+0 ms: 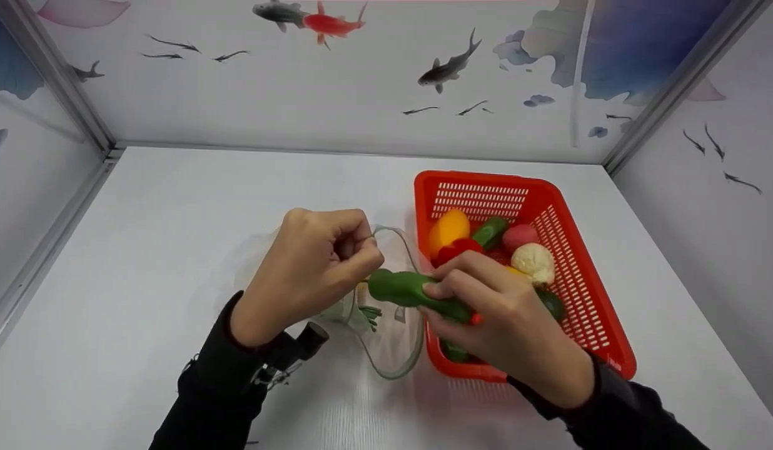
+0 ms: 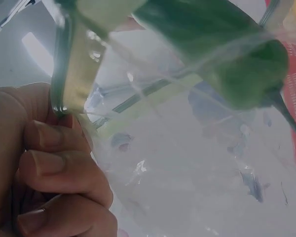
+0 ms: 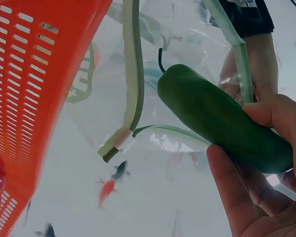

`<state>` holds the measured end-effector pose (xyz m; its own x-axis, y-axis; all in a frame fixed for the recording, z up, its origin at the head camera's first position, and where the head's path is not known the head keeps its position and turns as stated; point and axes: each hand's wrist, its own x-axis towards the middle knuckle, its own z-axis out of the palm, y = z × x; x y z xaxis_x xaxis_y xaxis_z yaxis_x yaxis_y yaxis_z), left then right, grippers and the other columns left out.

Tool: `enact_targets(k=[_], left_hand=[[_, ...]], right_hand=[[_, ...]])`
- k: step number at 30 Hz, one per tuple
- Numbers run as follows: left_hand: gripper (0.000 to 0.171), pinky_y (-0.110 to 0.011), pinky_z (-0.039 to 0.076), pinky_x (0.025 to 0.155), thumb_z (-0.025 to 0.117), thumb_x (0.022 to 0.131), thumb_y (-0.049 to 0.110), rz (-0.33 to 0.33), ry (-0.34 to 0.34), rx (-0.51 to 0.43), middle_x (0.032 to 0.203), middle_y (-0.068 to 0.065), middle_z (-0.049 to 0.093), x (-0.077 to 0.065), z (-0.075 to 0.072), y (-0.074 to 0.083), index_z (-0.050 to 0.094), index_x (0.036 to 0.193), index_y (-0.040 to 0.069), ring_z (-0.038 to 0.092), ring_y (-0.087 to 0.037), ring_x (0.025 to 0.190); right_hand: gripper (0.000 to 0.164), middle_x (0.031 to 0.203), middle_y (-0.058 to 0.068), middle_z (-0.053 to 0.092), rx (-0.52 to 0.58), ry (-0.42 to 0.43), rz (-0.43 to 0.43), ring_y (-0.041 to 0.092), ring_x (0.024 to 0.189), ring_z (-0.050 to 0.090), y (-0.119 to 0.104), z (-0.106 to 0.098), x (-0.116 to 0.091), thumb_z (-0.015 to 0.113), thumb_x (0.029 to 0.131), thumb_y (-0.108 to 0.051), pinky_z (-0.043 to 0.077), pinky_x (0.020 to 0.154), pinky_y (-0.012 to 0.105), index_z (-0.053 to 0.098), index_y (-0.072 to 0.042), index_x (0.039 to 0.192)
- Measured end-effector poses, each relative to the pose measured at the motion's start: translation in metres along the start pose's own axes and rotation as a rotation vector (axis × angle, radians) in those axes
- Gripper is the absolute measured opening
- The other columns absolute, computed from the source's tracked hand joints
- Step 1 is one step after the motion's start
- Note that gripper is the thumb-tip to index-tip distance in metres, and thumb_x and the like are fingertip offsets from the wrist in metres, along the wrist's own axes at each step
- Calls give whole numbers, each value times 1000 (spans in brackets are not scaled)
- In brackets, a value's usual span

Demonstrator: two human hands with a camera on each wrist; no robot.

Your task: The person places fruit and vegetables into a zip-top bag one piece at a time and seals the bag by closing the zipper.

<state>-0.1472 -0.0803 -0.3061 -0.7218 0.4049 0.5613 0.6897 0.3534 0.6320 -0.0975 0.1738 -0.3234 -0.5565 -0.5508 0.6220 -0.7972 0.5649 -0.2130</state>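
My left hand pinches the pale green rim of a clear plastic bag, with its fingers curled. The bag's mouth gapes to the right of that hand, and its see-through film spreads below. Between thumb and fingers, my right hand grips a long green pepper by its blunt end. The pepper's thin dark stem points toward the bag, and its body overlaps the bag's opening in the head view. Thin green stalks show in the bag area under the pepper.
A red slotted basket stands at the right of the white table, partly behind my right hand. In it lie a yellow-orange piece, a cucumber-like piece, a red round piece and a cream piece. Printed walls enclose the table.
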Motion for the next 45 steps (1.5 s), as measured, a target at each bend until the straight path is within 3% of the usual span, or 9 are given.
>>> enact_targets(k=[4, 11, 18, 22, 30, 33, 36, 39, 45], left_hand=[[21, -19, 27, 49, 60, 87, 3, 13, 8, 4, 58, 6, 46, 0, 0, 1, 58, 67, 11, 38, -5, 50], [22, -20, 28, 50, 59, 86, 3, 1, 7, -2, 57, 8, 47, 0, 0, 2, 58, 66, 12, 39, -5, 51], [21, -21, 30, 50, 60, 86, 4, -14, 10, 1, 58, 8, 48, -1, -1, 2, 60, 67, 12, 40, -6, 51], [20, -21, 30, 49, 60, 86, 4, -11, 17, 2, 58, 8, 48, -1, -1, 1, 61, 67, 12, 39, -6, 51], [20, -21, 31, 50, 60, 86, 5, 7, 21, 12, 58, 8, 48, 0, -2, 1, 60, 67, 12, 40, -6, 52], [20, -21, 31, 50, 59, 85, 3, 8, 24, 12, 58, 8, 46, -1, -2, 0, 60, 67, 11, 39, -5, 52], [20, -21, 30, 50, 58, 85, 2, 11, 26, 7, 58, 7, 46, -1, -3, -1, 59, 67, 10, 39, -5, 52], [20, -20, 30, 49, 57, 85, 2, 0, 25, 2, 58, 7, 48, -1, -3, -1, 59, 67, 10, 40, -5, 51], [21, -19, 30, 48, 58, 86, 2, -22, 20, -6, 57, 7, 48, -1, -4, -1, 59, 67, 10, 40, -5, 48]], right_hand=[[34, 106, 6, 71, -74, -10, -98, 16, 90, 70, -5, 16, 6, 97, 75, -10, 65, 84, 27, 74, -9, 99], [32, 104, 5, 72, -209, -88, -156, 16, 87, 69, -10, 43, 19, 93, 84, -20, 64, 81, 24, 73, -9, 106], [46, 114, 6, 65, -380, -212, -133, 14, 75, 61, -17, 63, 32, 83, 95, -25, 60, 67, 19, 61, -6, 131], [48, 101, 4, 60, -452, -312, -106, 14, 72, 56, -16, 73, 36, 81, 95, -21, 54, 58, 18, 53, -6, 131], [41, 85, 7, 55, -68, -439, 121, 17, 66, 47, -7, 83, 48, 76, 94, -4, 40, 58, 17, 47, -7, 123], [43, 97, 8, 61, 136, -490, 241, 19, 79, 57, -3, 82, 54, 77, 95, -5, 52, 70, 19, 48, -8, 128], [56, 115, 10, 67, 283, -536, 289, 23, 101, 67, 0, 73, 56, 79, 95, -10, 61, 92, 27, 45, -9, 139], [57, 124, 13, 69, 348, -574, 262, 28, 110, 73, 0, 61, 52, 79, 96, -10, 63, 98, 36, 45, -8, 142], [44, 117, 8, 78, 347, -668, 335, 18, 103, 78, 3, 32, 40, 77, 98, -12, 64, 91, 30, 64, -8, 140]])
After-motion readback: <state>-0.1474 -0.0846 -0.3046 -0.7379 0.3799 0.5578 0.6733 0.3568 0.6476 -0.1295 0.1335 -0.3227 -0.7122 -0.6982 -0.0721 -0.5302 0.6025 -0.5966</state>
